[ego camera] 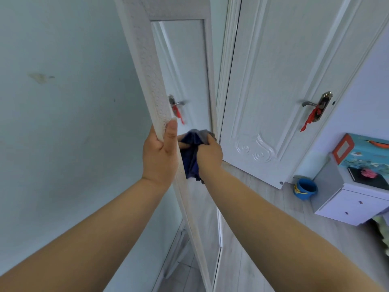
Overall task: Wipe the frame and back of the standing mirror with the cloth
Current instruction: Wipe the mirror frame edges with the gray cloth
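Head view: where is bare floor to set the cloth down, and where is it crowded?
Bare floor runs from the mirror frame to the white cabinet, in front of the door. It is crowded by the door's foot, where the blue bucket stands beside the cabinet, whose top carries a box. The right hand holds the cloth.

Two bare forearms reach forward and up from the lower corners, drawing close together at the wrists. The left hand (161, 152) grips the mirror frame (147, 66), thumb laid straight up along its front face, the other fingers wrapped round its edge, the wrist nearly straight. Just right of that thumb, the right hand (209, 153) is clenched with its back to the camera, fingers bunching the dark cloth (189, 163), which spills out beneath them, between the two hands.
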{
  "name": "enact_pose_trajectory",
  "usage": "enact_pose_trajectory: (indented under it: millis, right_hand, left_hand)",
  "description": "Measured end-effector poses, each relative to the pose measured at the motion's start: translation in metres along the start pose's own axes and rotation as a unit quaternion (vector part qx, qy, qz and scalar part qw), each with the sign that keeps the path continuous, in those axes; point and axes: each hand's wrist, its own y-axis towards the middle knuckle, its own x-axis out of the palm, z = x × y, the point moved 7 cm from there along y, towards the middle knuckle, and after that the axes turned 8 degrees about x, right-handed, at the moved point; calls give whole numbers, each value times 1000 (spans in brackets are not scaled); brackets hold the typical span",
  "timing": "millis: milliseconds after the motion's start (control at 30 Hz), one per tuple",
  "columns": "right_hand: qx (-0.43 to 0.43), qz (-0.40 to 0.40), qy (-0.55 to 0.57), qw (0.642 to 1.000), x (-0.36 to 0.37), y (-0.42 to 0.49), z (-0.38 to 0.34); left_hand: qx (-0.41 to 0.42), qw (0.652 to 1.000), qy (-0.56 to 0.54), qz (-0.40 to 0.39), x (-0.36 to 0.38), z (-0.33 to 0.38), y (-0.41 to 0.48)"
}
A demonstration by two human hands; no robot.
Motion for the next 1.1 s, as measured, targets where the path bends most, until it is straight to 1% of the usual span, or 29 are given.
enact_pose_trajectory:
  millis: [67, 133, 167, 200, 267, 300, 367, 467, 500, 533, 567, 600, 633, 667, 700, 733, 767, 800, 867, 933, 967, 1033, 1100]
  right_hand:
    - [-130, 6, -12, 991, 5, -14, -53]
    - [-251, 2, 0, 968, 10, -30, -102]
    - [-298, 4, 10, 955, 12, -36, -120]
    - [-331, 4, 13, 943, 14, -38, -133]
    - [-352, -1, 18, 936, 15, -28, -140]
    - [-337, -9, 31, 941, 12, -18, -135]
    - [-268, -32, 55, 961, 11, 6, -109]
    - [-176, -29, 22, 984, 15, 21, -52]
    - [-130, -26, 20, 991, 16, 23, -29]
    - [-63, -23, 34, 997, 15, 26, -6]
    - [24, -14, 59, 998, 12, 25, 15]
    - [102, -6, 93, 990, 9, 24, 31]
    - [147, -4, 130, 981, 8, 19, 37]
    - [159, -6, 152, 975, 9, 18, 36]
    - [137, -9, 163, 977, 10, 18, 29]
    - [74, -15, 149, 986, 14, 14, 14]
    - [-7, -23, 120, 992, 16, 7, -9]
    - [-91, -32, 97, 991, 20, -3, -33]
    - [-197, -41, 80, 976, 23, -15, -77]
    - [-250, -25, 70, 965, 20, -11, -110]
    - [-260, -21, 63, 963, 20, -5, -120]
    - [-261, -19, 57, 963, 17, 12, -130]
    - [-252, -24, 23, 967, 15, 27, -127]
  left_hand:
    - [1, 1000, 5, -5, 0, -3, 1]
    - [-1, 1000, 3, -8, 0, -7, 2]
    - [-3, 1000, 0, -2, -1, -9, 2]
    - [-2, 1000, -1, 2, -1, -8, 2]
    - [1, 1000, 1, -1, -1, -8, 1]
    - [1, 1000, -1, -4, -1, -8, 1]
    - [4, 1000, -1, -3, -1, -9, 1]
    - [-4, 1000, 0, 14, -3, -8, 1]
    - [-5, 1000, -4, 16, -3, -8, 1]
    - [-3, 1000, -11, 16, -2, -7, 0]
    - [-3, 1000, -17, 16, -2, -6, 0]
    - [-6, 1000, -22, 15, -1, -5, -1]
    - [-10, 1000, -26, 14, -1, -5, -1]
    - [-13, 999, -27, 13, 0, -5, -1]
    - [-16, 1000, -22, 13, 0, -4, -1]
    - [-15, 1000, -18, 16, 0, -4, -1]
    - [-12, 1000, -13, 17, 0, -4, 0]
    - [-7, 1000, -12, 15, 0, -4, 0]
    - [1, 1000, -16, 7, 0, -4, 0]
    - [6, 1000, -22, 5, 0, -5, 0]
    - [1, 1000, -22, 7, -1, -6, 1]
    - [-11, 1000, -19, 12, -1, -7, 1]
    - [-15, 999, -22, 18, -2, -8, 0]
